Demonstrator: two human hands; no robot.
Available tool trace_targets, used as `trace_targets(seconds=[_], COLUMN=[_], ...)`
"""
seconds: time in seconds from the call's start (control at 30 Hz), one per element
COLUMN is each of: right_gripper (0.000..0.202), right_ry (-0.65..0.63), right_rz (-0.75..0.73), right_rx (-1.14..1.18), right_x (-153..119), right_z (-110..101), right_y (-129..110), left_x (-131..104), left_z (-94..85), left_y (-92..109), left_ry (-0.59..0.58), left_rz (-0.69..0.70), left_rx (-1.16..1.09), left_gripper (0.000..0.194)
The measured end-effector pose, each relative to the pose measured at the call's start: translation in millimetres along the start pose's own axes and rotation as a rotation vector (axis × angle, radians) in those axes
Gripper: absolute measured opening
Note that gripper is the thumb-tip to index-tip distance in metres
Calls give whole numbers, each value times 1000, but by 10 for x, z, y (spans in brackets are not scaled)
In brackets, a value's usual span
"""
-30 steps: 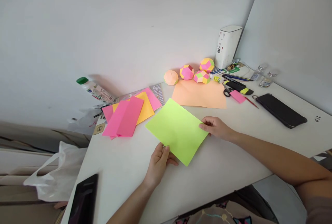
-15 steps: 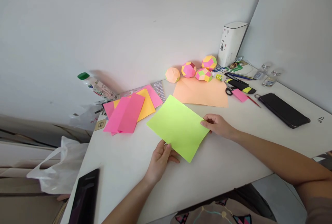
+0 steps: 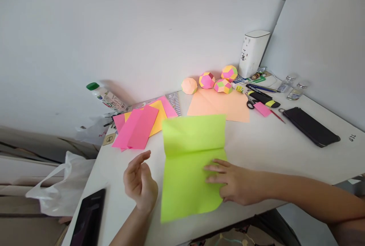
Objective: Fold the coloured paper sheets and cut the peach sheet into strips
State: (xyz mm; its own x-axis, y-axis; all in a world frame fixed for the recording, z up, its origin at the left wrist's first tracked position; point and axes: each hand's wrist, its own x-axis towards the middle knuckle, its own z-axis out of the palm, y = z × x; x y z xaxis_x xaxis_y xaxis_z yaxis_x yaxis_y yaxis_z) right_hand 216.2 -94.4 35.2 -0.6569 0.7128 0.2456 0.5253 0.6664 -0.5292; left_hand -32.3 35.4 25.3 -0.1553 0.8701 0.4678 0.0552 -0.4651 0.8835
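A green sheet of paper (image 3: pixel 188 185) lies opened out on the white table, with a crease running across it and its far part tilted up. My right hand (image 3: pixel 236 181) rests on the sheet's right side, fingers spread over it. To the left of the sheet, my left hand (image 3: pixel 141 181) is raised with palm turned inward and fingers curved apart, holding nothing. Pink sheets (image 3: pixel 142 128) and a yellow-orange sheet (image 3: pixel 159 120) overlap beyond my left hand. A peach sheet (image 3: pixel 211 103) lies behind the green one.
Several faceted paper balls (image 3: pixel 207 80) stand along the wall. Scissors (image 3: pixel 250 103), a cutter (image 3: pixel 264 99), a black pouch (image 3: pixel 310 126) and glass jars (image 3: pixel 297 91) are at the right. A phone (image 3: pixel 88 215) lies near the left edge, a green-capped bottle (image 3: pixel 107 97) behind.
The green sheet has been unfolded into a larger creased piece and turned. My left hand has let go and moved left; my right hand has moved nearer and now lies on the sheet.
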Motion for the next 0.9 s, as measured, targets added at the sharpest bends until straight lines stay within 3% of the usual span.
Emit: trace_targets(seconds=[0.07, 0.17, 0.23, 0.33, 0.47, 0.57, 0.73, 0.9], right_gripper=[12, 13, 15, 15, 21, 28, 31, 18], right_ry=[-115, -214, -227, -238, -270, -304, -379, -376], right_rz=[31, 87, 123, 144, 202, 229, 222, 196], right_rx=[77, 185, 221, 256, 332, 367, 321, 340], right_x=[-25, -53, -49, -29, -27, -34, -30, -50], right_z=[69, 23, -45, -146, -271, -332, -340, -358], right_y=[136, 283, 320, 331, 341, 353, 366, 374], left_x=[2, -7, -14, -26, -54, -77, -79, -31], left_z=[-48, -42, 10, 91, 104, 82, 86, 85], left_y=[0, -12, -52, -182, -369, -422, -415, -417], left_ry=[-79, -510, -827, -1084, -1163, -1169, -1197, -1156], left_rz=[115, 157, 176, 202, 250, 363, 525, 441], left_rx=[21, 70, 203, 412, 536, 637, 791, 704], left_gripper=[19, 14, 24, 40, 59, 64, 52, 43])
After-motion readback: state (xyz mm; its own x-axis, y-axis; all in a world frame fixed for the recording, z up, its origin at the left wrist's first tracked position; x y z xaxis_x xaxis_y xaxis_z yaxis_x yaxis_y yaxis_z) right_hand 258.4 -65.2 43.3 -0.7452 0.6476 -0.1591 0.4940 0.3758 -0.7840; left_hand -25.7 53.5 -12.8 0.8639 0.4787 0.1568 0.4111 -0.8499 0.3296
